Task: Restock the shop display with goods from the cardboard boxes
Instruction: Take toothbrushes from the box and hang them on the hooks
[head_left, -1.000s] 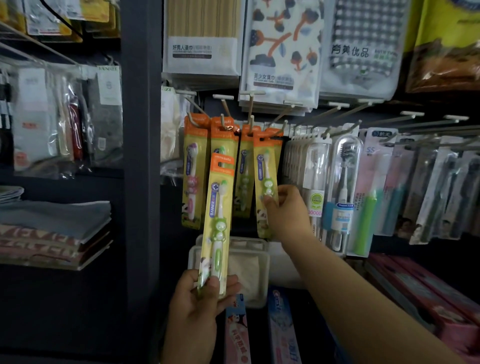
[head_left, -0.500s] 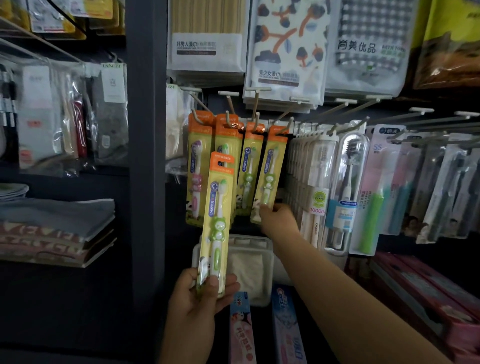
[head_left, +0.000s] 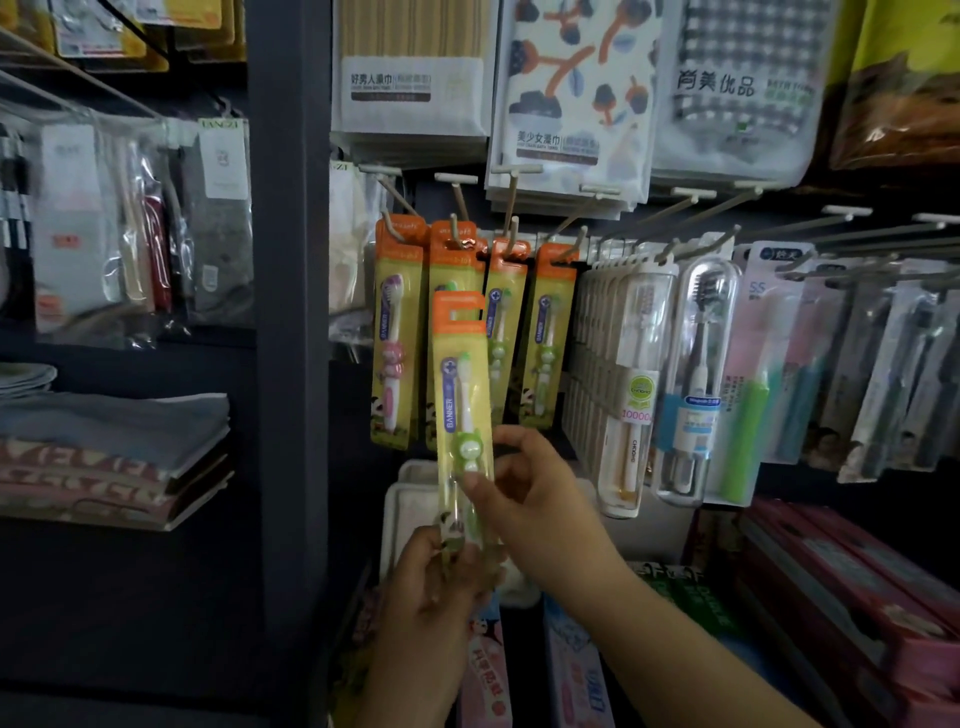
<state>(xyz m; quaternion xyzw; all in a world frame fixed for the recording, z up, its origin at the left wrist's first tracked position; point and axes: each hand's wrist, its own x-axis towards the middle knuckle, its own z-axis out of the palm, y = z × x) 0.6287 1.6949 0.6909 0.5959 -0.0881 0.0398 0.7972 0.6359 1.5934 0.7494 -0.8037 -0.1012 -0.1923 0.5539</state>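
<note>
**Op A:** Entry, head view. Step in hand as I judge it: hanging one carded child's toothbrush pack (head_left: 464, 410) on the peg display. Pack is upright in front of the hanging row, not on any hook; its orange header with the hang slot sits level with the middle of the packs behind it.

**Op B:** Grip, please. Both hands.

**Op A:** My left hand (head_left: 441, 587) is curled round the bottom end of the pack, fingers wrapped at the clear lower part. My right hand (head_left: 524, 493) pinches it higher up, thumb on the front just below the green figure on the handle, fingers curved behind the card edge. Neither hand is spread. Two-point hold, pack vertical.

**Op B:** Target?

**Op A:** Four orange-topped packs (head_left: 548, 338) of the same kind hang on the pegs (head_left: 460, 228) above and behind. One shows a pink brush (head_left: 393, 353); the others I can make out are green like mine. Cannot tell which peg has most room.

**Op B:** Next move calls for?

**Op A:** My reading: lift the pack until the slot meets a peg tip, then slide it back. The upturned tip means the header must rise over it first. Risk: knocking the front pack on that peg loose. No cardboard box in view.
</note>
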